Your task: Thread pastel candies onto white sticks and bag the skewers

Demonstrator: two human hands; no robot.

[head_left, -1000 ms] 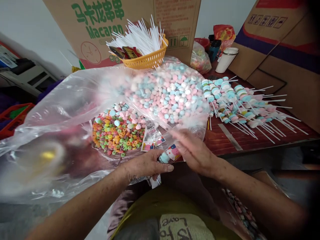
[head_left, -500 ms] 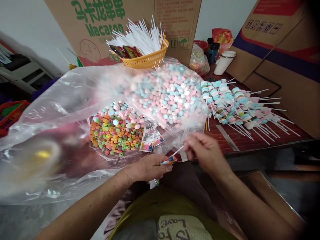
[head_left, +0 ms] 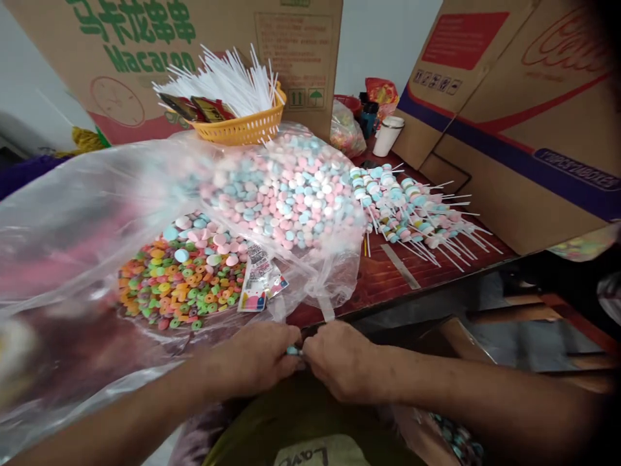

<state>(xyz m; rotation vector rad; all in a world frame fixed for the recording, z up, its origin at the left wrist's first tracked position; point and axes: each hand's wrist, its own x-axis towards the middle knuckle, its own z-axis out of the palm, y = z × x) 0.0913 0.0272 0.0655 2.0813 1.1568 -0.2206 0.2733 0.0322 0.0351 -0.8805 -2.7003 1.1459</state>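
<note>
Close together at the table's front edge, my left hand (head_left: 259, 356) and my right hand (head_left: 342, 362) are both closed, fists almost touching. A bit of light blue candy (head_left: 292, 350) shows between them, part of a candy skewer mostly covered by my fingers. Beyond my left hand lies a heap of colourful ring candies (head_left: 187, 285), with pastel candies along its back edge. A small printed packet (head_left: 255, 278) rests at its right side. Behind is a large clear bag of pink, white and blue candies (head_left: 295, 194).
Finished candy skewers (head_left: 417, 207) with white sticks are piled at the right of the red table (head_left: 363, 285). A yellow basket (head_left: 242, 129) of white sticks stands at the back before a cardboard box (head_left: 305, 65). A white cup (head_left: 388, 137) and another box (head_left: 514, 162) are at the right.
My right hand has come down and left to meet my left hand; both have drawn nearer my body. The white stick seen between them is now hidden. The view has turned right.
</note>
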